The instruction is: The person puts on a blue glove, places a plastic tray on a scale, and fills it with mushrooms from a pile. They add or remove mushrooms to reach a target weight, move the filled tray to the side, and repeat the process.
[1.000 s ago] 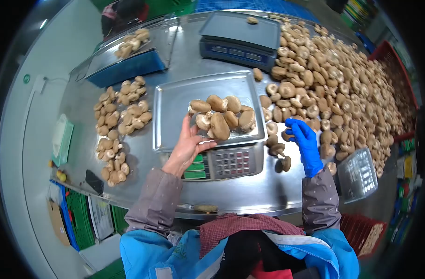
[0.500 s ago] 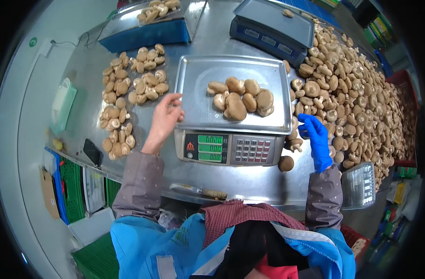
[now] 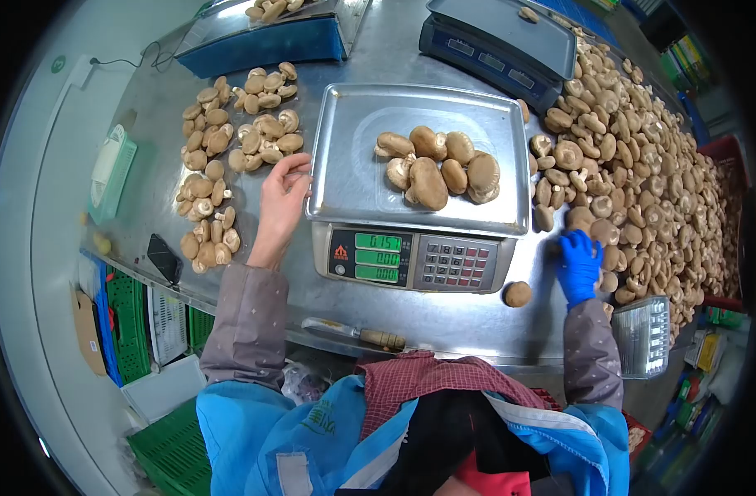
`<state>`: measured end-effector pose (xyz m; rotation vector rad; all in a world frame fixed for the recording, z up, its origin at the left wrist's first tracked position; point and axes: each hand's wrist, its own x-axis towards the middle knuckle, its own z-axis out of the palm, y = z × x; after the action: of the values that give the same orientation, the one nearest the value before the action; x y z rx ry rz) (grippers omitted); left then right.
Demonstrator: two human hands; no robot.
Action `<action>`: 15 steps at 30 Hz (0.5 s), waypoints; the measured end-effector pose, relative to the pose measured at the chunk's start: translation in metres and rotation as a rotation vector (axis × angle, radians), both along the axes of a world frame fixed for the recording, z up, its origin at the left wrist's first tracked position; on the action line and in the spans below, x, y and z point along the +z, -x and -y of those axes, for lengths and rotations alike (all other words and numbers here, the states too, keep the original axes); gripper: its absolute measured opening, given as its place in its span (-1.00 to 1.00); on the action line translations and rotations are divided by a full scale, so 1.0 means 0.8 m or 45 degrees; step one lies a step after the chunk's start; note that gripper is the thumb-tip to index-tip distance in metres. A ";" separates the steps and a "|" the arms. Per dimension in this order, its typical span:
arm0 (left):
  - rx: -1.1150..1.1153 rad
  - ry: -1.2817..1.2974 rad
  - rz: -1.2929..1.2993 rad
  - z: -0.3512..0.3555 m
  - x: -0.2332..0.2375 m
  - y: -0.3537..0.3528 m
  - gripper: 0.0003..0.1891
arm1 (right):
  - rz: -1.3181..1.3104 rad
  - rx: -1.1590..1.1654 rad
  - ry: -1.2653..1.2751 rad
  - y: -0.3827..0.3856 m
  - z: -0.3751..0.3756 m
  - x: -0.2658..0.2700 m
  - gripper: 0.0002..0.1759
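Observation:
Several shiitake mushrooms (image 3: pixel 428 183) lie grouped on the steel tray (image 3: pixel 345 194) of a digital scale (image 3: pixel 332 256). The green display (image 3: pixel 384 243) reads about 0.157 on its top line. My left hand (image 3: pixel 280 198), bare, is beside the tray's left edge with fingers loosely bent and apart, holding nothing. On the right, my right hand (image 3: pixel 580 269) in a blue glove is low at the near edge of the big mushroom pile (image 3: pixel 643 190). Its fingers look spread against mushrooms there; the fingertips are partly hidden. One loose mushroom (image 3: pixel 518 293) lies right of the scale.
Sorted mushroom clusters (image 3: pixel 203 186) lie left of the scale. A phone (image 3: pixel 164 259) and a wooden-handled knife (image 3: pixel 353 332) rest along the front edge. Clear plastic trays (image 3: pixel 643 337) stand at right. Another scale (image 3: pixel 494 58) is behind; a green basket (image 3: pixel 113 178) is far left.
My right hand has moved down and right, away from the scale. Mushrooms beside the scale's right side are no longer there. The top reading rose from about 0.020. My left hand stays by the tray.

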<state>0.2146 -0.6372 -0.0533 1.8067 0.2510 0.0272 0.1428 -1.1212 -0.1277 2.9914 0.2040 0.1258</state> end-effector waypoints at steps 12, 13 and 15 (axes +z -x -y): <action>-0.034 -0.005 0.101 0.022 0.005 -0.009 -0.72 | 0.082 -0.155 -1.981 -0.092 -0.081 0.116 -0.56; -0.056 -0.015 0.115 0.032 0.011 -0.009 -0.72 | -0.048 -0.158 -2.153 -0.097 -0.100 0.131 -0.55; -0.171 -0.059 0.200 0.048 0.017 -0.012 -0.54 | -0.151 0.029 -2.224 -0.108 -0.142 0.156 -0.56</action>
<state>0.2246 -0.6755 -0.0394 1.8533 0.0169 0.0804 0.2296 -1.0076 -0.0028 4.7443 0.1724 0.1895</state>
